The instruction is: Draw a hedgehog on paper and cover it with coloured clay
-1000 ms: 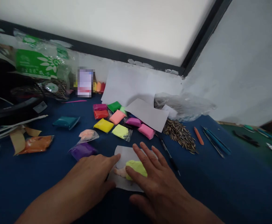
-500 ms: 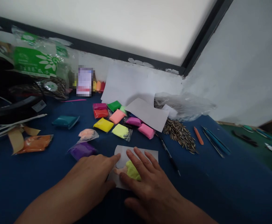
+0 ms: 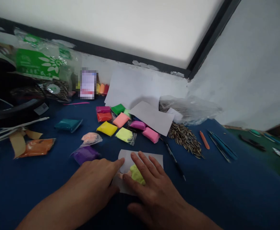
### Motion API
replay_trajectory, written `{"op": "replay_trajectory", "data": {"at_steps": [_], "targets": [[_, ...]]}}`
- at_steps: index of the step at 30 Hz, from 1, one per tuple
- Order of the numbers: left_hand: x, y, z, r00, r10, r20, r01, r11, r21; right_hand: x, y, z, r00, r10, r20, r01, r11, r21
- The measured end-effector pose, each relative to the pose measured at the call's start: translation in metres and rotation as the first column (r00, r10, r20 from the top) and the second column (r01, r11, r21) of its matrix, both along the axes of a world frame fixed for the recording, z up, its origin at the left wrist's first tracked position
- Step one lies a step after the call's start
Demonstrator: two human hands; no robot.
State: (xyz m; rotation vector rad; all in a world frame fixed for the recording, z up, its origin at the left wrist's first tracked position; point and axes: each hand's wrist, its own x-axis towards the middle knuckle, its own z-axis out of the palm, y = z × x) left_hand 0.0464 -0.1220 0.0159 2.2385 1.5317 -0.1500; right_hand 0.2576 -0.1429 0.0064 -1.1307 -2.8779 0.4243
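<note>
A small white sheet of paper (image 3: 151,157) lies on the blue tabletop in front of me. On it is a flattened patch of yellow-green modelling clay (image 3: 136,175), with pale peach clay (image 3: 125,174) joining it on the left. My left hand (image 3: 95,175) holds the paper's left edge, index finger on top and thumb lower down; its other fingers are curled out of sight. Spread over the yellow-green clay, my right hand (image 3: 151,182) covers its right part. The fingertips reach onto the paper, and the thumb is off to the lower left.
Packets of coloured clay, including a yellow one (image 3: 107,128) and a purple one (image 3: 85,155), lie beyond my hands. A pen (image 3: 174,159) rests right of the paper. Farther right are a seed pile (image 3: 186,139), an orange tool (image 3: 204,140) and blue tweezers (image 3: 222,146).
My right hand's fingers have shifted very slightly over the clay. The left hand stays at the paper's edge, and the view has moved a little.
</note>
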Motion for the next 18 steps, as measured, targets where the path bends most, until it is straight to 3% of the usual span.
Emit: {"op": "replay_trajectory", "data": {"at_steps": [18], "targets": [[0.0013,0.0020,-0.0034,0.999,0.011,-0.041,-0.011,1.000,-0.008,0.0041,0.0025,0.0057,0.996,-0.082,-0.026,0.081,0.996,-0.045]]}}
